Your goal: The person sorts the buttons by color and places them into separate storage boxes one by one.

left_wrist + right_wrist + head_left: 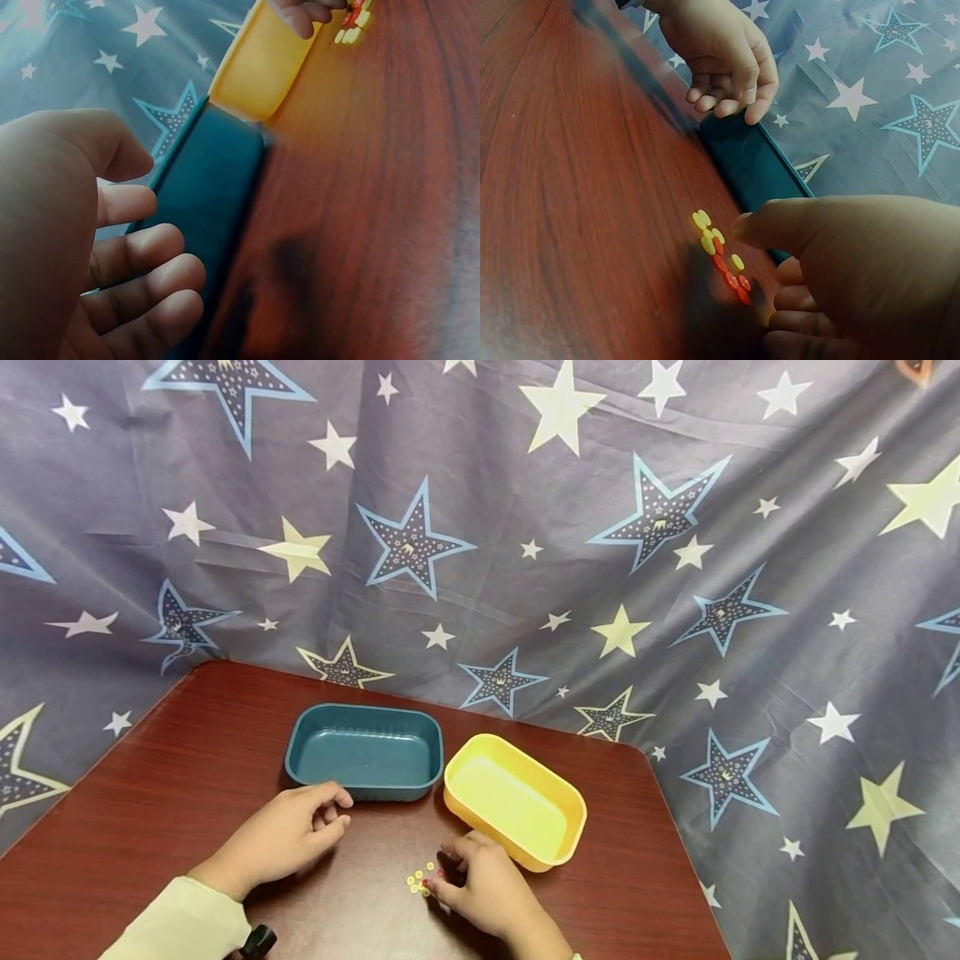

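Observation:
Small round buttons (415, 882), yellow and red, lie in a loose cluster on the table. My right hand (487, 887) hovers at their right side, thumb and fingers apart and loosely bent. In the right wrist view, the red and yellow buttons (731, 279) lie just beyond the thumb; its fingertips are partly hidden, and I see nothing gripped. My left hand (288, 835) hangs with relaxed, bent fingers by the near left corner of a teal container (365, 752). In the left wrist view, that left hand (112, 232) holds nothing.
A yellow container (517, 802) stands at an angle behind the right hand, close to the teal one's right side. Both are open-topped, with no contents visible. The brown wooden table (180, 777) ends at a star-patterned curtain (480, 527).

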`<action>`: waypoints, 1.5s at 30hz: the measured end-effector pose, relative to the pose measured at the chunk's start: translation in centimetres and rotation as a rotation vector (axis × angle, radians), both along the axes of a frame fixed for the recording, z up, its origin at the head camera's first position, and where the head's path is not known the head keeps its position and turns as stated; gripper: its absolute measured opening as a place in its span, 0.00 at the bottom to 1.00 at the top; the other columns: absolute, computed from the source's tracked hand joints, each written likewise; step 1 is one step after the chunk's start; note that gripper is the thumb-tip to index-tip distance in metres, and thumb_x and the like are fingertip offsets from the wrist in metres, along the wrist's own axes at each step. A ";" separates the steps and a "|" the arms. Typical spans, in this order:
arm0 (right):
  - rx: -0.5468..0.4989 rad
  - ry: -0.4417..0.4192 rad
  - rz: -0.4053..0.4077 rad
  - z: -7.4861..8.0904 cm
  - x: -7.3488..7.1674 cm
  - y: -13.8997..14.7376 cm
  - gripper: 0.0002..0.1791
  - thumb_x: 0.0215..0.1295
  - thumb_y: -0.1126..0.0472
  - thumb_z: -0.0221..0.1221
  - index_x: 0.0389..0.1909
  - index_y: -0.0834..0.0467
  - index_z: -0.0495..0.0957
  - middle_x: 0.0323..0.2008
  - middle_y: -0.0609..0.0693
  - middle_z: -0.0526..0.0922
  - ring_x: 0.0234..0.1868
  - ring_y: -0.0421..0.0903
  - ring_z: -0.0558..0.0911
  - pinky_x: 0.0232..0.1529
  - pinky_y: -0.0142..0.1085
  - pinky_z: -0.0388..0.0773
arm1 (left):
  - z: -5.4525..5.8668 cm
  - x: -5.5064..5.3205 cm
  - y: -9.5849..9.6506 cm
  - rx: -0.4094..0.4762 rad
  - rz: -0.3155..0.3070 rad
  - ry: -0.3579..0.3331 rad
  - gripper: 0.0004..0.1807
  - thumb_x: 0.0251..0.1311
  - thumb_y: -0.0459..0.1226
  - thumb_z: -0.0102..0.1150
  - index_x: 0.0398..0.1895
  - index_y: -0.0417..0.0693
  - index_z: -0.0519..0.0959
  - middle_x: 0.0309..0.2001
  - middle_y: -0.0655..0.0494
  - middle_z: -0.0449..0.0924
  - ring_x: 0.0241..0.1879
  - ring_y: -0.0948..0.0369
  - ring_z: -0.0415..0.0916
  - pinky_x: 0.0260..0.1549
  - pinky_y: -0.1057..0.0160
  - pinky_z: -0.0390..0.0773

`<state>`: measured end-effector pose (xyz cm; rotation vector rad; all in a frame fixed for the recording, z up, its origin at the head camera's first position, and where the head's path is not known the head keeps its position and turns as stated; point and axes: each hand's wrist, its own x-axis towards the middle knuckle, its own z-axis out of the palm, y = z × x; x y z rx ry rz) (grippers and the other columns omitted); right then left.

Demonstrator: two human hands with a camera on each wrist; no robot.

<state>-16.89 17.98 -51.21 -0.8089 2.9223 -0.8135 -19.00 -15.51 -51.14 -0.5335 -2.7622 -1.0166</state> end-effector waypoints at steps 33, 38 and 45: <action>-0.085 0.133 -0.052 -2.9 0.6 -0.3 0.15 0.60 0.45 0.74 0.43 0.48 0.87 0.39 0.39 0.81 0.39 0.33 0.77 0.42 0.24 0.76 | -2.8 -1.1 -3.2 0.679 0.319 -0.398 0.26 0.78 0.51 0.53 0.46 0.34 0.84 0.34 0.47 0.85 0.29 0.61 0.86 0.29 0.60 0.89; -0.117 0.177 -0.043 -3.5 0.5 -0.3 0.10 0.62 0.48 0.74 0.40 0.46 0.87 0.37 0.38 0.81 0.38 0.32 0.75 0.40 0.23 0.74 | -2.9 -1.4 -3.4 0.722 0.325 -0.434 0.32 0.75 0.56 0.56 0.48 0.32 0.83 0.33 0.51 0.85 0.30 0.61 0.86 0.30 0.60 0.90; -0.133 0.238 -0.014 -4.1 0.5 -0.3 0.05 0.64 0.51 0.73 0.35 0.41 0.86 0.34 0.36 0.80 0.36 0.32 0.74 0.38 0.21 0.71 | -3.4 -1.8 -3.9 0.783 0.316 -0.466 0.31 0.75 0.55 0.57 0.50 0.29 0.82 0.33 0.50 0.86 0.29 0.61 0.86 0.29 0.60 0.90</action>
